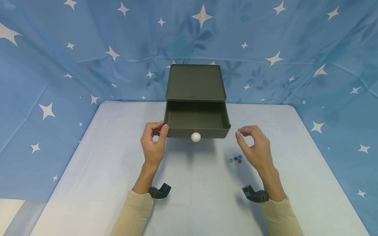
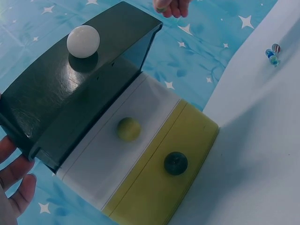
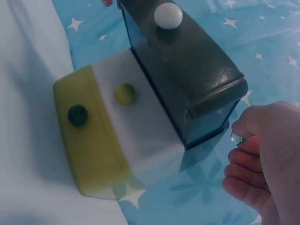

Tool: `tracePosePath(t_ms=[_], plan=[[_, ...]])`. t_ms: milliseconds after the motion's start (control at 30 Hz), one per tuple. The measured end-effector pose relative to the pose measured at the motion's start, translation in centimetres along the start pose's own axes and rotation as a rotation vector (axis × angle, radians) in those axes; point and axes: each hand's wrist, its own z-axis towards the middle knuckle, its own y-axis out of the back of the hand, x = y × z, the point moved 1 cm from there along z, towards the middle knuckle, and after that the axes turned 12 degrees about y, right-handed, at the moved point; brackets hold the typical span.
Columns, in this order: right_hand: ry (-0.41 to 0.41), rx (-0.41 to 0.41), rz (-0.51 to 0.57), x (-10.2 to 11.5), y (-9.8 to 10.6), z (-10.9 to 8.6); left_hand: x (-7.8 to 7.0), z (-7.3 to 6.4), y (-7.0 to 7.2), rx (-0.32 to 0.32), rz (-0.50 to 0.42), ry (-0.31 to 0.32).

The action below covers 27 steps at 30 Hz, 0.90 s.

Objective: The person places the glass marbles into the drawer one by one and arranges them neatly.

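Observation:
A small chest of drawers stands on the table with its dark green top drawer (image 1: 197, 132) pulled out, the white round knob (image 1: 196, 137) facing me. My left hand (image 1: 154, 149) grips the drawer's left front corner between thumb and fingers. To the right of the drawer, my right hand (image 1: 260, 150) pinches a clear greenish glass marble (image 3: 237, 138) between thumb and index finger, above the table. The other fingers of that hand are loosely curled in the right wrist view. Inside the drawer, the visible floor is bare. Several marbles (image 1: 235, 158), blue, green and brown, lie below the right hand.
Under the top drawer are a closed white drawer (image 2: 105, 154) with a yellow knob (image 2: 129, 129) and a closed yellow drawer (image 3: 93, 159) with a dark green knob (image 3: 78, 115). A blue star-patterned cloth (image 1: 133, 42) hangs behind the white table (image 1: 189, 203).

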Motion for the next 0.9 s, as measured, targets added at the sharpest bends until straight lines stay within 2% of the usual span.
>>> tracePosePath(t_ms=[233, 633, 900], plan=[[-0.023, -0.029, 0.011, 0.8, 0.0, 0.8, -0.1, 0.0, 0.0, 0.003, 0.005, 0.002], [-0.008, -0.083, 0.043, 1.9, -0.6, 1.7, -0.5, 0.0, -0.3, -0.006, 0.007, 0.019], [0.014, -0.117, 0.064, 2.2, -1.0, 2.1, -0.5, 0.0, -0.2, -0.006, -0.001, 0.008]])
